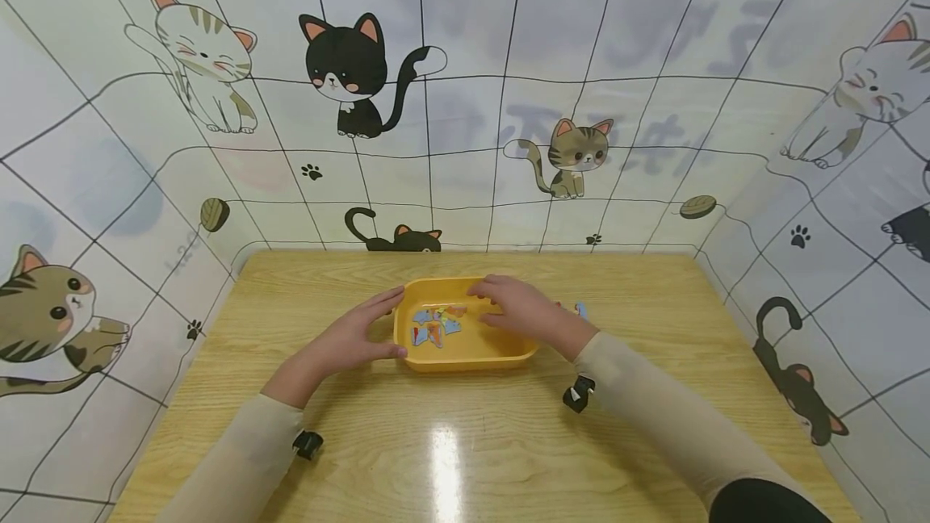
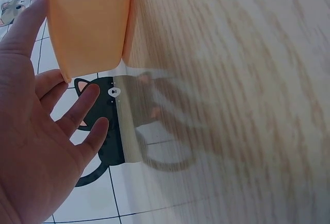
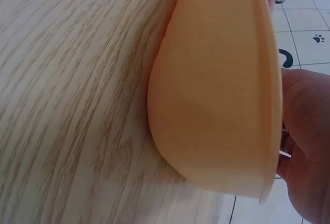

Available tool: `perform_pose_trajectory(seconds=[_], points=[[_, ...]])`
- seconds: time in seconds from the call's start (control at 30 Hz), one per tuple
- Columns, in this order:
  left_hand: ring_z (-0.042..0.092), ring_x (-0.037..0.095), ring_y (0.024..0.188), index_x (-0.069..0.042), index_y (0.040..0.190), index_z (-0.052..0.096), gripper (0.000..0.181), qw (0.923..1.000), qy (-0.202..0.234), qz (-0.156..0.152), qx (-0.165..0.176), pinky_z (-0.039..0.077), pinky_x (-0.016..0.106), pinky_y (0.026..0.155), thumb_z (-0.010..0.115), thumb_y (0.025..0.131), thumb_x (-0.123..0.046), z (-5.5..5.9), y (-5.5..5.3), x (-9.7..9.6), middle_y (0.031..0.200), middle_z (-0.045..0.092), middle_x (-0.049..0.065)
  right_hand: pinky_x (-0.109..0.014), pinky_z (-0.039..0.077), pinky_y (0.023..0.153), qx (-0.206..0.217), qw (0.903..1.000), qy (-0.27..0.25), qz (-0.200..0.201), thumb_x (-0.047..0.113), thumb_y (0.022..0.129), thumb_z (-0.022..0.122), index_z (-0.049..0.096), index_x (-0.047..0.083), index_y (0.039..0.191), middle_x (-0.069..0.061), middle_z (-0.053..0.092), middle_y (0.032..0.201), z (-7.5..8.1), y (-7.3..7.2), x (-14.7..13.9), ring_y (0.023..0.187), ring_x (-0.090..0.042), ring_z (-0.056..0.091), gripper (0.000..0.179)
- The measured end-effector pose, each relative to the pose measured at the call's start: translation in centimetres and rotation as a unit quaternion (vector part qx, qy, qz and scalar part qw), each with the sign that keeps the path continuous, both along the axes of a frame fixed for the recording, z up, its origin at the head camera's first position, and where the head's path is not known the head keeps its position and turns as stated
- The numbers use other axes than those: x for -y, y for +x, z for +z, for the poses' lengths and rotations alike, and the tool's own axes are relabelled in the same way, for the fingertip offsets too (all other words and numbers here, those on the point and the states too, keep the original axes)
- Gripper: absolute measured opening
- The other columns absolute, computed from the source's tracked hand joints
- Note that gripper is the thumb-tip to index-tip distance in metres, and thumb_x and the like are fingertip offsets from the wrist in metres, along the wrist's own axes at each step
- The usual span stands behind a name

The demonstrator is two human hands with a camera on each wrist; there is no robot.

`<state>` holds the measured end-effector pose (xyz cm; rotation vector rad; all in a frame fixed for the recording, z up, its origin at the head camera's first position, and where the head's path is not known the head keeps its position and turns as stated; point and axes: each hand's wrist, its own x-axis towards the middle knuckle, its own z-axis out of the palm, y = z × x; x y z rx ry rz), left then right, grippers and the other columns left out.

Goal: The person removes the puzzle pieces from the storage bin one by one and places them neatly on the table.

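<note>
A yellow plastic tray with raised sides sits on the wooden table in the head view. Several small flat pieces, blue with orange and other colours, lie in its left half; one is a blue piece. My left hand touches the tray's left end, its fingers spread and fairly straight. In the left wrist view, fingertips meet the rim of the tray. Over the tray's right part, my right hand reaches in with loosely bent fingers, nothing visible in them. The tray's side partly hides that hand in the right wrist view.
More small coloured pieces lie on the table just right of the tray, partly hidden by the right forearm. The wooden table meets a cat-patterned backdrop at the back and sides.
</note>
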<state>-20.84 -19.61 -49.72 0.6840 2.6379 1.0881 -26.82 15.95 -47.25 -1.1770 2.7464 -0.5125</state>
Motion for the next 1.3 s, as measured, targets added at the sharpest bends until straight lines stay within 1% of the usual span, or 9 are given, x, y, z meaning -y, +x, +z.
perform_pose_trajectory(seconds=[0.13,0.3,0.4,0.53,0.67,0.77,1.0,1.13,1.3], points=[[0.046,0.038,0.156,-0.015,0.175,0.035,0.105,1.0000,-0.004,0.002,0.000,0.033,0.068,0.126,0.092,0.092,-0.044,-0.3,-0.1,0.1,0.183,0.025,-0.002,-0.050,0.057,0.107,0.004,0.9999,0.013,0.001,0.019,0.105,0.079,0.067,0.006,0.149,-0.011,0.070,0.144,0.0,-0.1,1.2,0.125,-0.029,0.069,0.047],[0.047,0.038,0.155,-0.015,0.175,0.035,0.104,1.0000,0.000,0.002,0.001,0.034,0.069,0.126,0.092,0.092,-0.042,-0.5,-0.2,0.2,0.183,0.025,-0.003,-0.049,0.057,0.109,0.016,0.9996,0.021,0.004,0.016,0.108,0.075,0.068,0.006,0.148,-0.011,0.072,0.142,-0.6,-0.4,2.5,0.126,-0.028,0.071,0.042],[0.047,0.038,0.155,-0.016,0.175,0.035,0.105,1.0000,0.002,0.002,0.003,0.034,0.069,0.125,0.092,0.092,-0.044,-0.5,-0.2,0.2,0.183,0.025,-0.004,-0.045,0.058,0.106,0.013,0.9994,0.029,0.009,0.014,0.107,0.074,0.070,0.007,0.143,-0.009,0.075,0.137,-1.0,-0.7,3.2,0.120,-0.025,0.073,0.037],[0.046,0.036,0.156,-0.018,0.176,0.034,0.106,1.0000,0.001,0.002,0.006,0.034,0.067,0.126,0.092,0.092,-0.047,-0.5,-0.3,0.2,0.183,0.024,-0.006,-0.041,0.060,0.099,-0.003,0.9991,0.040,0.012,0.018,0.108,0.074,0.074,0.009,0.135,-0.004,0.077,0.125,-1.5,-0.9,3.8,0.110,-0.020,0.073,0.029],[0.047,0.035,0.155,-0.019,0.176,0.035,0.106,0.9999,0.003,0.004,0.009,0.035,0.066,0.126,0.092,0.091,-0.048,-0.5,-0.3,0.1,0.182,0.025,-0.008,-0.039,0.059,0.094,-0.019,0.9984,0.053,0.007,0.023,0.109,0.073,0.075,0.013,0.133,0.001,0.076,0.114,-1.9,-1.0,4.3,0.101,-0.017,0.069,0.025],[0.047,0.036,0.155,-0.017,0.175,0.035,0.105,1.0000,0.006,0.003,0.006,0.035,0.067,0.126,0.092,0.092,-0.045,-0.5,-0.2,0.1,0.183,0.025,-0.006,-0.038,0.059,0.092,-0.029,0.9978,0.059,0.006,0.025,0.110,0.072,0.075,0.014,0.133,0.002,0.075,0.110,-2.2,-1.0,4.5,0.099,-0.017,0.067,0.025],[0.046,0.035,0.156,-0.019,0.176,0.035,0.104,0.9999,0.008,0.005,0.012,0.033,0.066,0.127,0.093,0.092,-0.039,-0.4,-0.1,0.0,0.183,0.024,-0.007,-0.035,0.059,0.095,-0.016,0.9981,0.060,0.002,0.024,0.112,0.070,0.076,0.017,0.132,0.002,0.070,0.118,-2.9,-0.9,4.5,0.105,-0.015,0.066,0.022],[0.047,0.036,0.155,-0.017,0.176,0.035,0.104,0.9999,0.008,0.005,0.008,0.034,0.067,0.126,0.093,0.093,-0.038,-0.4,-0.1,0.1,0.183,0.025,-0.004,-0.033,0.059,0.094,-0.025,0.9978,0.060,0.010,0.022,0.113,0.069,0.077,0.016,0.132,0.001,0.067,0.119,-3.2,-0.8,4.4,0.104,-0.014,0.065,0.022],[0.048,0.036,0.154,-0.017,0.176,0.035,0.104,0.9999,0.007,0.004,0.006,0.035,0.067,0.125,0.093,0.093,-0.040,-0.5,-0.1,0.2,0.183,0.025,-0.005,-0.032,0.058,0.088,-0.035,0.9976,0.056,0.019,0.020,0.112,0.070,0.078,0.014,0.132,0.001,0.065,0.113,-3.3,-0.9,4.4,0.097,-0.014,0.062,0.023]])
